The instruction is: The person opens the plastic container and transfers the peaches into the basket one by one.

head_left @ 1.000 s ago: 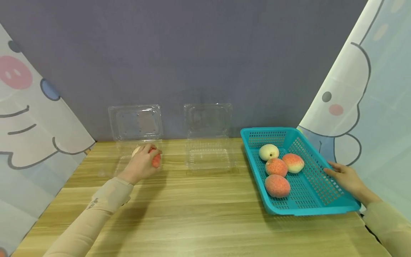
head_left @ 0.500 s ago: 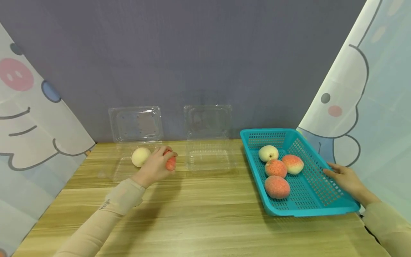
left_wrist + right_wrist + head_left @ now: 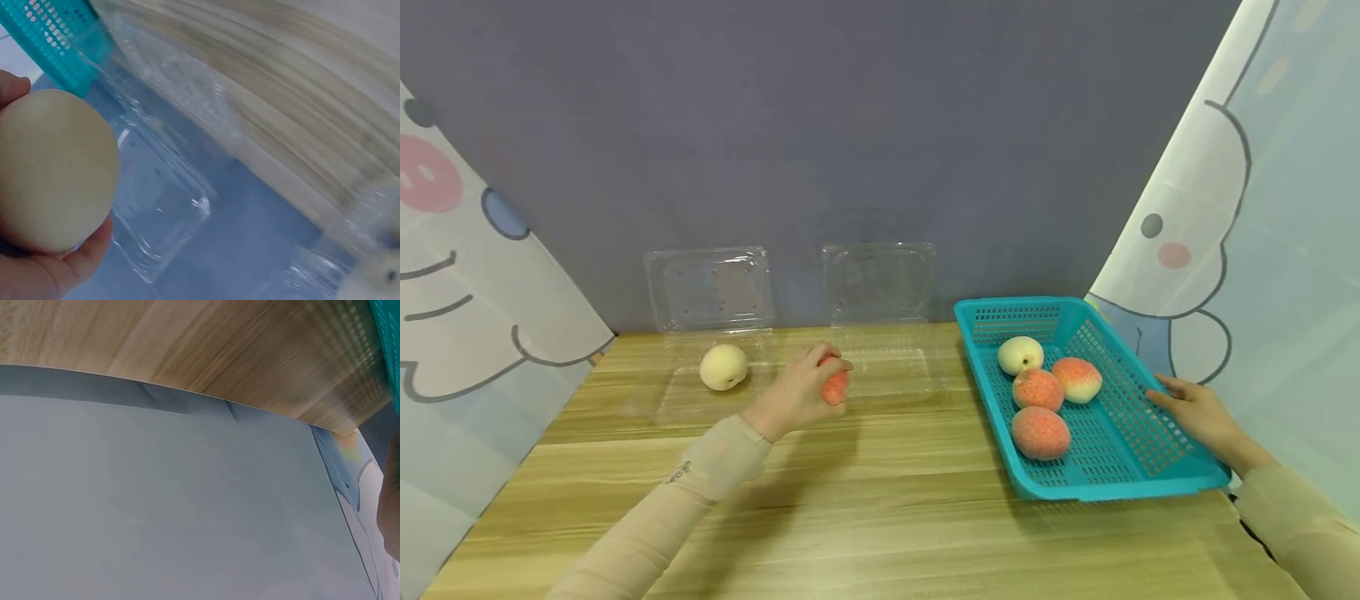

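Observation:
My left hand (image 3: 801, 392) holds a peach (image 3: 835, 385) above the table, between the two clear clamshell boxes. Its red side shows in the head view, its pale side in the left wrist view, with fingers (image 3: 87, 253) curled round it. A pale peach (image 3: 723, 367) sits in the left clamshell box (image 3: 707, 292). The right clamshell box (image 3: 880, 287) stands open just beyond my left hand. My right hand (image 3: 1206, 421) holds the right rim of a teal basket (image 3: 1138, 490), thumb on the inner side. Several peaches, including a red one (image 3: 1041, 432), lie in the basket.
Both boxes have their lids raised against the grey backdrop (image 3: 850, 125). Printed cartoon curtains (image 3: 1285, 250) hang at the sides. The wooden table (image 3: 887, 508) runs in front of the boxes and under the basket.
My left hand has carried the peach rightward out of the left box, uncovering the pale peach there. My right hand stays at the basket rim.

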`<action>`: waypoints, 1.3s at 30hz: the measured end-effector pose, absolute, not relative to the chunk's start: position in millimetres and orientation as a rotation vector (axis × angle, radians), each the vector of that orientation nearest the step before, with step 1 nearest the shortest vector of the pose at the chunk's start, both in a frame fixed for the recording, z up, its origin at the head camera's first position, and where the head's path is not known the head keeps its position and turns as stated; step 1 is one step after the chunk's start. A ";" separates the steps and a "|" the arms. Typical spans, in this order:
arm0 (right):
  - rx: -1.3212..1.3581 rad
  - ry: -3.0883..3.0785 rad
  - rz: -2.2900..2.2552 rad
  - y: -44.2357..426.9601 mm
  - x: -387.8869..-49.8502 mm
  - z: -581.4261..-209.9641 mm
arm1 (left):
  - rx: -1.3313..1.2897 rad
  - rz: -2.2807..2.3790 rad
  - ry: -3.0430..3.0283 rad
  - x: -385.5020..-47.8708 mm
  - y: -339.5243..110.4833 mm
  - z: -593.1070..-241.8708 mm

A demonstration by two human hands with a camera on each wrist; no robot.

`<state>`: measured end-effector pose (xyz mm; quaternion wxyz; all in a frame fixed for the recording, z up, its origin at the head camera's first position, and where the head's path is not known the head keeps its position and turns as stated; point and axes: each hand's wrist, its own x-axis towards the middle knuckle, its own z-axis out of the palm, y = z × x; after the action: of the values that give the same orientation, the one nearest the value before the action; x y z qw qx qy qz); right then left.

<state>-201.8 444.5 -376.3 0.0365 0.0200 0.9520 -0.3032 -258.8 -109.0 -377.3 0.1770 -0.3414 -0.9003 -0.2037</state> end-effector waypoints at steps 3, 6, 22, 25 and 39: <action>0.067 2.925 -0.928 444.4 -201.6 -375.5 | -1.021 -0.569 -2.520 -259.7 -96.2 -374.9; 0.071 2.930 -0.919 444.9 -200.9 -374.5 | -1.079 -0.594 -2.499 -260.4 -82.7 -371.5; 0.076 2.933 -0.910 442.0 -198.5 -374.9 | -1.263 -0.635 -2.408 -256.2 -17.5 -360.1; 0.071 2.932 -0.914 441.0 -197.6 -375.5 | -1.285 -0.625 -2.392 -253.9 -8.0 -355.3; 0.062 2.952 -0.914 437.9 -200.3 -372.3 | -1.551 -0.583 -2.342 -247.5 64.4 -319.8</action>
<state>-200.3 437.9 -372.3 0.0253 0.0201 0.9548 -0.2955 -247.5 64.4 -319.8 0.1362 -0.5355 -0.8087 -0.2015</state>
